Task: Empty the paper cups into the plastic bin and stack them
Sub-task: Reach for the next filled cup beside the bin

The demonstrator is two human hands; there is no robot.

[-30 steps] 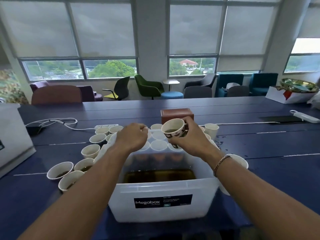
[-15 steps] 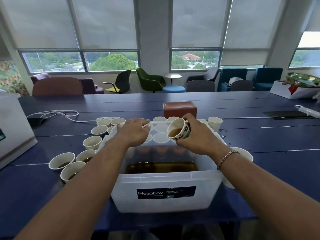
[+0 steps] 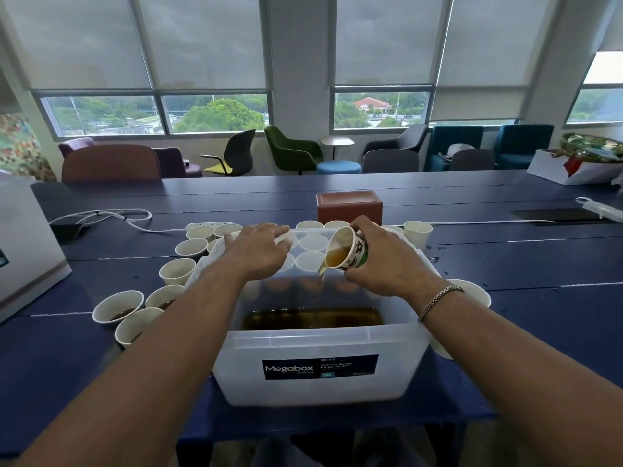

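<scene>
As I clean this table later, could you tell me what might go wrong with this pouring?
The right hand pours the printed cup near the far wall of the plastic bin; the stream may splash out.
The left hand is close to crowded paper cups and might topple one.
A spill could reach the power strip.

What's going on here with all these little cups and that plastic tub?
A person is emptying drinks into a translucent plastic bin on a dark blue table. Their right hand grips a printed paper cup, tilted so that brown liquid streams into the bin, which already holds a pool of brown liquid. Their left hand lies flat at the bin's far edge. Several white paper cups stand left of the bin, some with liquid in them.
</scene>
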